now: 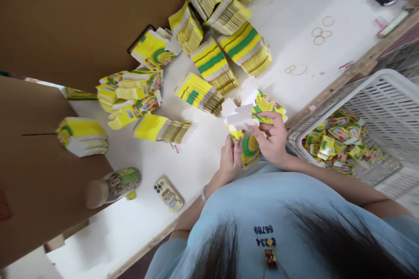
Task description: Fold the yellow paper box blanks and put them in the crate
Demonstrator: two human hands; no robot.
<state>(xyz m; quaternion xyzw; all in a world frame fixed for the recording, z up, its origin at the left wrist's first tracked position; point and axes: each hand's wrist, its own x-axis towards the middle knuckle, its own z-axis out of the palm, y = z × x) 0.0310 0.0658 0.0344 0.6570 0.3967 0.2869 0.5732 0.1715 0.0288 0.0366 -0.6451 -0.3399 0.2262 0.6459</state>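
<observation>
A yellow-green carton blank (250,144) is pinched by the left hand (231,159) and right hand (273,137); its print is blurred, and the bundles at twelve o'clock (212,63) are partly cropped.

On your blue shirt (262,209), at the six o'clock edge of your view, you can read upside-down digits: "56789" on one line and "234" on the line under it. The yellow and green box (250,146) you hold, the flat stacks (212,67) at twelve o'clock on the worktop (294,39) and the phone case (168,192) at seven o'clock carry print and barcodes too blurred for you to read.
</observation>
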